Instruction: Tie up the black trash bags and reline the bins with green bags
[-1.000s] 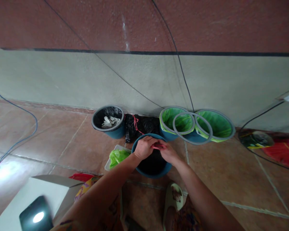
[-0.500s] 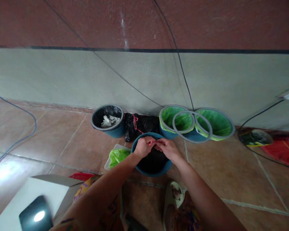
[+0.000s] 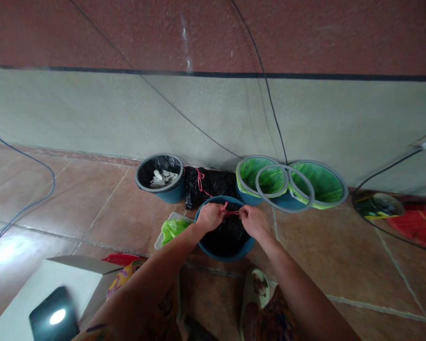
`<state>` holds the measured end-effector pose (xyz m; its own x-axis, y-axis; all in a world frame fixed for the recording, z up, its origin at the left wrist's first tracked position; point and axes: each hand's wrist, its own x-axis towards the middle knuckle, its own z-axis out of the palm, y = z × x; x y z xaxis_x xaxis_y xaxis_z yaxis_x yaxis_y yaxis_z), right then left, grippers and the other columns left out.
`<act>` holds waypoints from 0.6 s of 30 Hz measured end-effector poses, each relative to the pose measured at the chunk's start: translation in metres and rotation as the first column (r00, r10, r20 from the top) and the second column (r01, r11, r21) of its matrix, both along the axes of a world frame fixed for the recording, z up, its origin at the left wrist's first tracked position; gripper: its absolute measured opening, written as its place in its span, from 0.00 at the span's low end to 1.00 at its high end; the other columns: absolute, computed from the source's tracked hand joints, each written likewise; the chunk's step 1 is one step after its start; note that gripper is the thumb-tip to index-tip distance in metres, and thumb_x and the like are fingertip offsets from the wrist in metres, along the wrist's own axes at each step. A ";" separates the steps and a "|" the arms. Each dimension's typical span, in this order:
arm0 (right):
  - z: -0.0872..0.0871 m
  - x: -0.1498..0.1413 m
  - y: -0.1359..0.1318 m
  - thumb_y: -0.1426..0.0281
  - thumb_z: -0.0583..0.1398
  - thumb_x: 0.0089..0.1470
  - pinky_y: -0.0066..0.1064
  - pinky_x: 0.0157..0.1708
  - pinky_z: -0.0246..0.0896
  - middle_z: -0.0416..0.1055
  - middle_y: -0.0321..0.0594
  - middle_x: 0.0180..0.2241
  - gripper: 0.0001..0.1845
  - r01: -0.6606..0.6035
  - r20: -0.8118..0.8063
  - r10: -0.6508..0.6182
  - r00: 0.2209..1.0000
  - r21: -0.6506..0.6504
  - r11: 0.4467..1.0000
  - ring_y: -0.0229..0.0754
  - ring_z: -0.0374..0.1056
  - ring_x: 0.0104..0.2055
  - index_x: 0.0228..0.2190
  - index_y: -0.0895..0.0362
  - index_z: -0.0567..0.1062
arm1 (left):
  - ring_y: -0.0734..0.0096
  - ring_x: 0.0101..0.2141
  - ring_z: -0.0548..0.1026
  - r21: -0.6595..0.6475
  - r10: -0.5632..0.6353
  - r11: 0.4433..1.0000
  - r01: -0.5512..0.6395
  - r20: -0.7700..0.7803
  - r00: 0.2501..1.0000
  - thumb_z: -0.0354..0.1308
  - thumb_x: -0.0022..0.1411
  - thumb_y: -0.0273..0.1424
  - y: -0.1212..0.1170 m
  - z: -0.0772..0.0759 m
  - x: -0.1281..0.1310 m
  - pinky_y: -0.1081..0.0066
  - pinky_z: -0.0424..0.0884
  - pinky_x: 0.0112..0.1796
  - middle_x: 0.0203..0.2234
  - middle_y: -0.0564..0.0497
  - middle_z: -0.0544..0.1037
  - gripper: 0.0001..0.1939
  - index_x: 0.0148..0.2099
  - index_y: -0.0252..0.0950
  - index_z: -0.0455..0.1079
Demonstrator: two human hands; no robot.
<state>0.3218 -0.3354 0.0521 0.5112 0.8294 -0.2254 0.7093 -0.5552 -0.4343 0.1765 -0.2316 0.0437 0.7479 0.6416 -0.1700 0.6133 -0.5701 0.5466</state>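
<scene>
A blue bin (image 3: 246, 247) lined with a black bag (image 3: 225, 232) stands on the tiled floor just in front of me. Both my hands are over its mouth. My left hand (image 3: 210, 217) and my right hand (image 3: 254, 220) are closed, each pinching one end of a red drawstring (image 3: 231, 212) stretched taut between them above the black bag.
Behind stand a blue bin (image 3: 160, 178) with a black liner and white scraps, a tied black bag (image 3: 206, 184) with a red string, and two green-lined bins (image 3: 319, 183) with a loose grey ring (image 3: 284, 188). A tray with a green bag (image 3: 173, 229) lies left. Cables cross the wall.
My hands, close together over the bin a second ago, have drawn apart sideways, pulling the red string tight between them.
</scene>
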 end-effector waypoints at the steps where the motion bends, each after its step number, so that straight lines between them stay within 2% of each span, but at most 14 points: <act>1: 0.000 0.000 -0.001 0.71 0.53 0.56 0.35 0.38 0.61 0.78 0.46 0.35 0.13 0.002 0.044 0.000 0.999 -0.037 0.999 0.47 0.73 0.39 0.33 0.54 0.78 | 0.67 0.34 0.76 -0.007 0.009 1.000 -0.009 -0.039 0.999 0.52 0.64 0.35 0.001 0.000 -0.001 0.73 0.66 0.38 0.27 0.48 0.78 0.14 0.33 0.38 0.77; 4: -0.003 0.003 -0.002 0.71 0.53 0.56 0.36 0.37 0.61 0.78 0.47 0.34 0.12 -0.012 0.067 0.018 0.998 -0.102 0.995 0.48 0.73 0.39 0.32 0.54 0.78 | 0.66 0.35 0.77 -0.057 0.027 0.998 -0.035 -0.129 0.991 0.54 0.62 0.35 0.004 -0.001 -0.003 0.73 0.67 0.38 0.27 0.48 0.78 0.11 0.34 0.38 0.77; 6: -0.007 0.006 -0.002 0.70 0.53 0.58 0.36 0.39 0.61 0.78 0.47 0.36 0.13 -0.024 0.032 0.027 0.999 -0.084 0.996 0.48 0.73 0.40 0.33 0.54 0.78 | 0.65 0.37 0.77 -0.083 0.034 0.995 -0.048 -0.160 0.986 0.53 0.63 0.35 0.006 -0.002 -0.005 0.72 0.68 0.40 0.30 0.47 0.79 0.12 0.37 0.37 0.77; 9: -0.016 0.012 -0.003 0.68 0.55 0.57 0.36 0.43 0.62 0.77 0.46 0.41 0.15 -0.019 -0.024 0.018 1.000 -0.038 0.999 0.47 0.72 0.44 0.44 0.55 0.75 | 0.63 0.44 0.76 -0.072 -0.004 0.997 -0.010 -0.179 0.984 0.52 0.63 0.32 0.007 -0.007 -0.008 0.70 0.69 0.46 0.40 0.45 0.79 0.15 0.49 0.38 0.74; 12: -0.024 0.012 -0.007 0.70 0.61 0.49 0.38 0.48 0.62 0.73 0.51 0.49 0.32 -0.055 -0.078 0.049 0.996 -0.079 0.995 0.50 0.71 0.49 0.56 0.60 0.65 | 0.58 0.53 0.72 -0.017 -0.050 0.999 0.048 -0.244 0.968 0.55 0.58 0.28 0.004 -0.012 -0.013 0.65 0.67 0.52 0.53 0.38 0.72 0.30 0.63 0.34 0.60; 14: -0.028 0.006 -0.009 0.71 0.64 0.44 0.39 0.51 0.60 0.68 0.56 0.54 0.42 -0.107 -0.121 0.093 0.988 -0.115 0.988 0.52 0.68 0.53 0.60 0.63 0.59 | 0.53 0.55 0.70 -0.001 -0.062 0.998 0.065 -0.303 0.951 0.58 0.56 0.29 0.001 -0.014 -0.015 0.62 0.66 0.53 0.55 0.35 0.69 0.37 0.66 0.31 0.53; 16: -0.029 -0.004 -0.010 0.71 0.66 0.41 0.38 0.52 0.59 0.64 0.58 0.57 0.48 -0.146 -0.153 0.126 0.980 -0.131 0.981 0.53 0.66 0.56 0.62 0.63 0.56 | 0.50 0.54 0.70 -0.023 -0.095 0.995 0.093 -0.336 0.937 0.63 0.52 0.32 -0.005 -0.015 -0.014 0.60 0.67 0.53 0.56 0.34 0.68 0.43 0.67 0.31 0.51; 18: -0.028 -0.015 -0.010 0.70 0.67 0.41 0.38 0.51 0.60 0.63 0.58 0.57 0.49 -0.164 -0.167 0.139 0.976 -0.147 0.976 0.53 0.66 0.55 0.62 0.62 0.55 | 0.48 0.53 0.71 -0.069 -0.144 0.989 0.128 -0.359 0.922 0.66 0.49 0.36 -0.011 -0.014 -0.011 0.58 0.69 0.52 0.54 0.34 0.70 0.43 0.65 0.32 0.56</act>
<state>0.3072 -0.3450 0.0237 0.3313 0.8415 -0.4268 0.7216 -0.5174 -0.4600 0.1650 -0.2429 0.0295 0.7097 0.5239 -0.4710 0.6922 -0.6430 0.3277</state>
